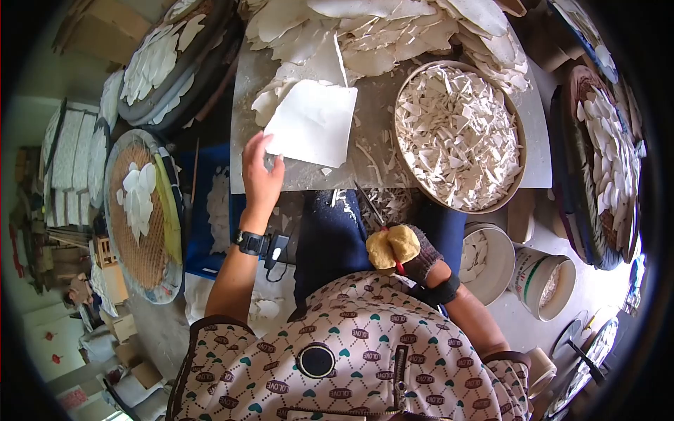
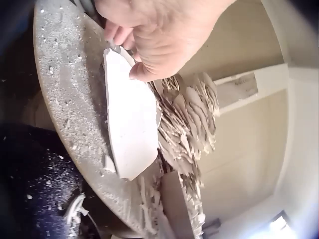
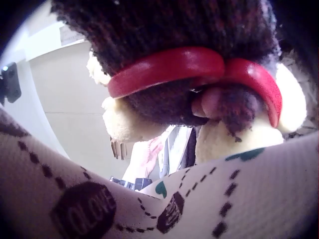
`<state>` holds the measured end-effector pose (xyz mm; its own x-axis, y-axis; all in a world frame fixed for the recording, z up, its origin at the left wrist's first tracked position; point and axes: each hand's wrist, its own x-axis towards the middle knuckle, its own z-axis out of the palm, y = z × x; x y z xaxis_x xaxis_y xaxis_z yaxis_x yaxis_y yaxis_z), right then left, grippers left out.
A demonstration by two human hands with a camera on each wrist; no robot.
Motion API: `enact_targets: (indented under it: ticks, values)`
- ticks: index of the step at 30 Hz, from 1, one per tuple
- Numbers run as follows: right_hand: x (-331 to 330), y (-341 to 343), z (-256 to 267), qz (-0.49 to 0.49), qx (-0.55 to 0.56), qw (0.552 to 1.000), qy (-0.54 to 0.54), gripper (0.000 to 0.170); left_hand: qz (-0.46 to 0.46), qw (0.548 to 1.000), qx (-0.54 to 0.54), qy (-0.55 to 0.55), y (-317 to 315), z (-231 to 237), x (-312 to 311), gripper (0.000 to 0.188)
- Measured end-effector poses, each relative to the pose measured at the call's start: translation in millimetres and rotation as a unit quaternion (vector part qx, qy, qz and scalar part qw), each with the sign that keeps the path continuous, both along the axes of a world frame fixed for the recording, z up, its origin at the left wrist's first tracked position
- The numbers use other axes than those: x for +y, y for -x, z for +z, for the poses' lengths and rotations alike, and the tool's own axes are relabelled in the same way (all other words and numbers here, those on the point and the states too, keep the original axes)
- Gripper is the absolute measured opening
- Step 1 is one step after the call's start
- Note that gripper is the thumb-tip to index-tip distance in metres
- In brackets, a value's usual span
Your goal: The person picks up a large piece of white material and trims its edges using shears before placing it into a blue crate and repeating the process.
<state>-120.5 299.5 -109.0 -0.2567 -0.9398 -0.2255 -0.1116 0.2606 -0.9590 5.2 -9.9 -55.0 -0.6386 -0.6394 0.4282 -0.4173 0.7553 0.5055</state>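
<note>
A thin, stiff white sheet [image 1: 316, 123] lies at the near left of the worktable, on other pale pieces. My bare left hand [image 1: 263, 175] is at the sheet's near left corner, thumb and fingers apart. In the left wrist view the thumb [image 2: 142, 72] overlaps the sheet's edge, with the other fingers loosely bent beyond it. Low over the lap, my right hand [image 1: 421, 259], in a dark knit glove, grips scissors with red handles [image 3: 169, 69]. Yellow padding [image 1: 393, 247] is wrapped about the handles. The scissors' blades [image 1: 372, 203] point away toward the table.
A round tray [image 1: 523, 151] heaped with white scraps stands on the table [image 1: 537, 126] at right. Large pale sheets [image 1: 393, 35] are piled behind. Buckets [image 1: 495, 281] stand on the floor at right. At left are a blue crate [image 1: 203, 263] and a round woven tray [image 1: 123, 238].
</note>
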Motion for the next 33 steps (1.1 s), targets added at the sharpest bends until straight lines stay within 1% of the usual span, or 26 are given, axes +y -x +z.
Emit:
enact_targets:
  ticks: [1, 2, 4, 5, 8, 9, 12, 13, 16, 19, 22, 23, 25, 26, 27, 28, 30, 31, 33]
  values:
    - [-0.8, -0.5, 1.7, -0.012, -0.044, 0.999, -0.012, 0.032, 0.039, 0.999, -0.002, -0.033, -2.5, -6.7, -7.2, 0.041]
    - [-1.8, -0.6, 3.1, -0.008, -0.033, 0.999, -0.004, 0.027, 0.059, 0.992, 0.011, -0.114, -4.2, -13.6, -14.1, 0.042]
    - [-3.2, -1.1, 4.5, -0.002, -0.01, 1.0, 0.01, 0.016, 0.096, 0.957, 0.04, -0.272, -4.2, -29.2, -26.7, 0.044]
    - [-3.0, -1.6, 3.5, -0.003, -0.015, 1.0, 0.011, 0.016, 0.051, 0.927, 0.144, -0.342, -0.5, -39.0, -31.7, 0.05]
    - [-2.5, -2.1, 1.8, -0.006, -0.016, 1.0, 0.009, 0.018, 0.102, 0.889, 0.115, -0.432, 7.7, -25.0, -31.1, 0.053]
    - [-2.6, -1.6, 3.2, -0.006, -0.007, 1.0, 0.006, 0.018, 0.103, 0.895, 0.113, -0.42, 8.6, -21.6, -31.5, 0.045]
    - [-3.3, -1.2, -4.0, 0.001, 0.021, 1.0, 0.019, 0.022, 0.058, 0.859, 0.129, -0.492, 8.2, -3.1, -33.3, 0.032]
    - [-3.7, -1.9, -7.0, 0.005, 0.03, 0.999, 0.027, 0.024, 0.048, 0.849, 0.154, -0.504, 7.6, 2.1, -31.7, 0.027]
    - [-4.6, -2.7, 0.1, -0.018, -0.021, 1.0, 0.005, 0.024, 0.006, 0.857, 0.181, -0.482, 9.0, 22.9, -21.6, 0.027]
    - [-5.4, -1.3, 7.3, -0.005, 0.044, 0.999, 0.021, 0.023, -0.031, 0.889, 0.191, -0.415, 11.3, 39.2, -10.5, 0.025]
    - [-1.7, -3.3, -1.6, -0.019, 0.022, 0.999, 0.036, 0.022, -0.055, 0.917, 0.217, -0.331, 15.2, 53.7, 4.3, 0.022]
    - [-0.6, -2.8, -3.2, -0.007, 0.048, 0.998, 0.038, 0.022, -0.06, 0.925, 0.225, -0.3, 16.2, 57.9, 9.6, 0.021]
    - [0.1, -0.9, -5.2, 0.017, 0.099, 0.994, 0.039, 0.023, -0.078, 0.959, 0.176, -0.209, 14.4, 65.9, 23.0, 0.018]
    - [0.5, -1.4, -4.8, 0.007, 0.092, 0.995, 0.042, 0.023, -0.087, 0.971, 0.15, -0.163, 13.9, 67.3, 26.7, 0.017]
    - [0.5, -2.1, -3.1, -0.004, 0.085, 0.995, 0.045, 0.024, -0.125, 0.976, 0.123, -0.132, 13.4, 63.8, 25.7, 0.014]
    - [0.5, -2.2, -1.2, -0.014, 0.078, 0.996, 0.048, 0.024, -0.155, 0.982, 0.084, -0.065, 14.3, 65.3, 27.4, 0.019]
    - [0.4, 0.2, 5.3, -0.014, 0.074, 0.996, 0.045, 0.025, -0.172, 0.983, 0.052, 0.039, 12.6, 52.7, 27.2, 0.021]
    - [0.8, 0.6, 6.6, -0.015, 0.071, 0.996, 0.044, 0.025, -0.158, 0.985, 0.045, 0.044, 9.3, 47.5, 31.0, 0.021]
    - [3.5, 0.3, 4.0, -0.034, 0.051, 0.997, 0.047, 0.025, -0.128, 0.99, 0.065, -0.011, 6.1, 40.1, 38.8, 0.02]
